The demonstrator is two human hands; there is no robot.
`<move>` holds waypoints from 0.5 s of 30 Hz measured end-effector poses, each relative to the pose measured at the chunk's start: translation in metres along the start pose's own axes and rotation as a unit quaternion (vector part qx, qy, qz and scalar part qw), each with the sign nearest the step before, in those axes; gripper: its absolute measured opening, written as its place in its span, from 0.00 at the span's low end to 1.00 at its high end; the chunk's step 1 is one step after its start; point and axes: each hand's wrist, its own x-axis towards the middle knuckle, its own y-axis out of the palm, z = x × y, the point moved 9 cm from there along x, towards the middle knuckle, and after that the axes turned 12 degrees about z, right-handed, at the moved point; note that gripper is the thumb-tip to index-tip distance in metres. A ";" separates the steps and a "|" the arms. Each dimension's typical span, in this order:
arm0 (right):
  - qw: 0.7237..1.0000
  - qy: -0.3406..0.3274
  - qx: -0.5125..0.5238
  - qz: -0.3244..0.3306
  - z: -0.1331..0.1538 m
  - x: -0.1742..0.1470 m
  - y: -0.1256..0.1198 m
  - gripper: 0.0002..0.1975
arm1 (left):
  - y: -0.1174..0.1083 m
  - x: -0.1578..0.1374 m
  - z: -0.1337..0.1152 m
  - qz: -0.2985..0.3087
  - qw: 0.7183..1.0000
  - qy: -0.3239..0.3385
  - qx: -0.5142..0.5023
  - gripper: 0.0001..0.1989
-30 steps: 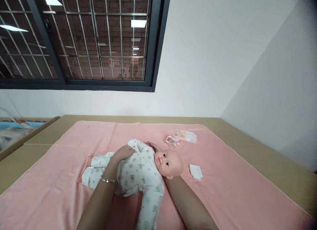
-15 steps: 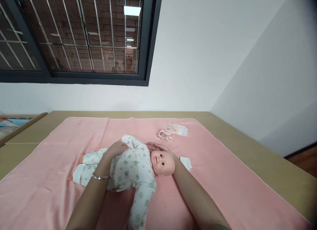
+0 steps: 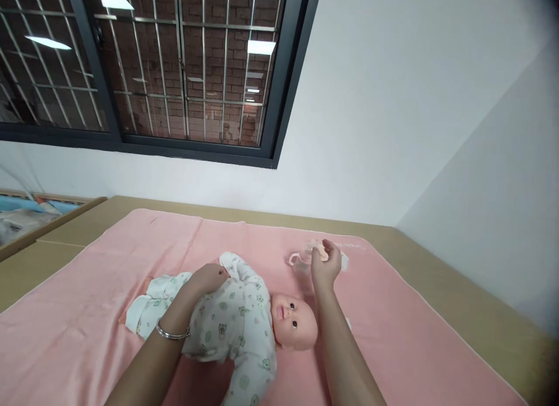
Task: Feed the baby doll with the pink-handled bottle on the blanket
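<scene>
Pink fabric sheet (image 3: 406,342) has bald plastic doll in white printed clothes (image 3: 233,316) lying on it, left hand (image 3: 210,278) on its far sleeve, grip can't tell, right hand (image 3: 326,267), thumb and fingers apart, at clear pink-handled bottle (image 3: 304,257).

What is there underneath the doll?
The doll lies on a pink cloth, visible all around it. What is directly beneath is covered, so anything else there cannot be seen.
</scene>
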 end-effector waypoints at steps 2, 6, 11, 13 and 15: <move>0.998 0.021 -0.018 0.049 -0.011 -0.002 0.017 0.42 | -0.002 -0.004 0.002 0.002 1.000 -0.021 0.007 0.17; 0.987 0.077 -0.021 0.141 -0.029 -0.001 0.044 0.54 | -0.006 -0.009 0.003 0.016 0.999 -0.028 0.004 0.16; 0.979 0.111 -0.066 0.157 -0.046 -0.001 0.044 0.49 | -0.007 -0.010 0.010 0.047 0.998 -0.018 -0.022 0.16; 0.979 0.114 -0.068 0.153 -0.052 -0.004 0.043 0.47 | -0.008 -0.011 0.012 0.054 0.998 -0.019 -0.028 0.15; 0.981 0.100 -0.071 0.147 -0.055 -0.007 0.041 0.45 | -0.009 -0.011 0.013 0.059 0.998 -0.023 -0.028 0.16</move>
